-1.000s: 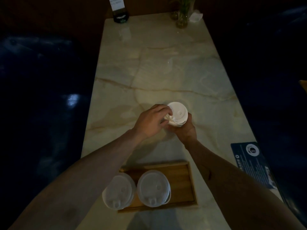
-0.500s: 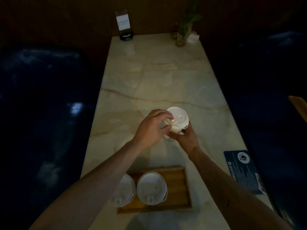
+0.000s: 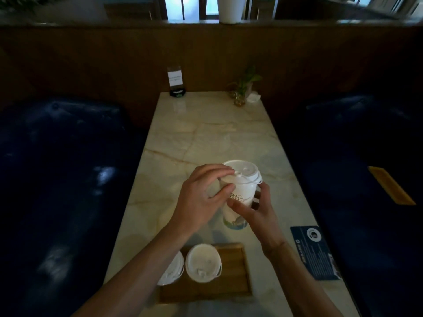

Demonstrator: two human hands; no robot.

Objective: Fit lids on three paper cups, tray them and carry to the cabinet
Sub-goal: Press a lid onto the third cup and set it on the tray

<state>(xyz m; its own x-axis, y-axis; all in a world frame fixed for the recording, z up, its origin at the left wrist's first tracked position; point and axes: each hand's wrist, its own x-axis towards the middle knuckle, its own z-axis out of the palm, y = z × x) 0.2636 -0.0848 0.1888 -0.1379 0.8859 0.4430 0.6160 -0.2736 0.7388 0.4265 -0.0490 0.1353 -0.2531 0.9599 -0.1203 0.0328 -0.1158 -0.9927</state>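
A: Where's the third cup?

B: The paper cup (image 3: 238,202) is mid-table, between both hands. The right hand (image 3: 258,216) grips its side; the left hand (image 3: 201,202) pinches the lid (image 3: 245,173) at its left edge.

A: The others?

B: Two lidded cups (image 3: 202,266) sit on the wooden tray (image 3: 233,282), nearer.

1. Third paper cup (image 3: 238,200) gripped round its side by right hand (image 3: 258,213), upright on marble desk (image 3: 206,133).
2. Lid (image 3: 243,172) pinched at its near rim by left hand (image 3: 201,200) (seating unclear).
3. Two lidded cups (image 3: 202,263) standing on wooden tray (image 3: 233,271), near edge of desk.
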